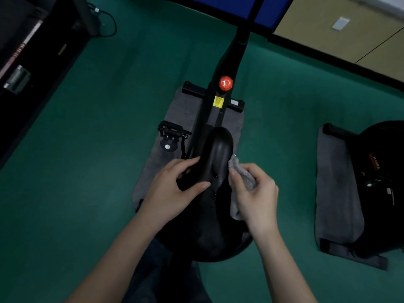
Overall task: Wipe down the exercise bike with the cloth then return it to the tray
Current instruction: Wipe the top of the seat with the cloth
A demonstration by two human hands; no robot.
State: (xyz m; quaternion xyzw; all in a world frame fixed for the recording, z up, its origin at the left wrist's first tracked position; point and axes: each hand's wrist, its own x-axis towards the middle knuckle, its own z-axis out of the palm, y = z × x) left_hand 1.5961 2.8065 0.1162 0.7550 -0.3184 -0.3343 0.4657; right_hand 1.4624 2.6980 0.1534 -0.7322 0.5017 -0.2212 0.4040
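Note:
The black exercise bike (220, 62) stands on a grey mat, its frame running away from me with a red knob (226, 83) on top. Its black saddle (218, 154) is right below me. My left hand (175, 186) grips the saddle's left side, thumb on top and fingers curled under the edge. My right hand (255, 193) holds a bunched grey cloth (240, 171) against the saddle's right side. Part of the cloth hangs below that hand. No tray is in view.
A pedal (171, 133) sticks out to the left of the frame. A second black exercise machine (380, 182) sits on its own grey mat (336, 193) at the right. Dark equipment (26, 62) and a cable lie at the far left on the green floor (87, 160).

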